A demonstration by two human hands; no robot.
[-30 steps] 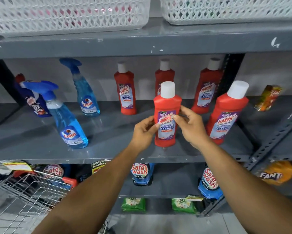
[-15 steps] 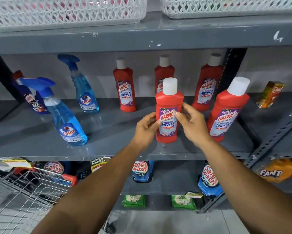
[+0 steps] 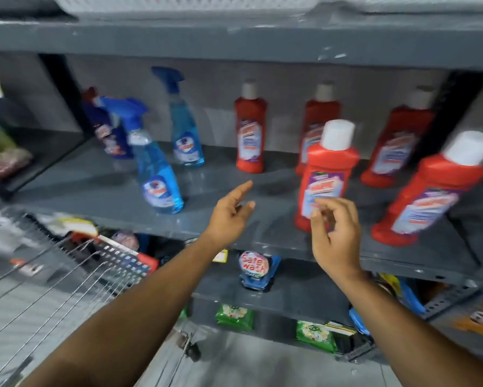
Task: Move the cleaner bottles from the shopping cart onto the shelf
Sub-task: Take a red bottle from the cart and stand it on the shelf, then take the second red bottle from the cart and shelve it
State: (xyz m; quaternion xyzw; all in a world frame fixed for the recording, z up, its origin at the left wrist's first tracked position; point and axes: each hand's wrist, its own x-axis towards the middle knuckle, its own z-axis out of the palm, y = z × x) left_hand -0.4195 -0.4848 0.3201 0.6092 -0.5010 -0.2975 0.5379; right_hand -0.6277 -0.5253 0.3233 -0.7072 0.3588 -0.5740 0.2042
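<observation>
A red cleaner bottle with a white cap stands upright near the front of the grey shelf. My right hand hovers just in front of its base, fingers loosely curled and empty. My left hand is open to the bottle's left, off it, fingers pointing forward. Another red bottle stands at the front right, and three more line the back. Two blue spray bottles and a dark blue bottle stand on the left. The wire shopping cart is at the lower left.
White baskets sit on the shelf above. Blue pouches and green packets fill the lower shelves. A black upright post stands at the right. Bare shelf surface lies between the spray bottles and the red bottles.
Both hands have let go of the red bottle and drawn back from it; the bottle now stands alone on the shelf. The view has swung left and is blurred.
</observation>
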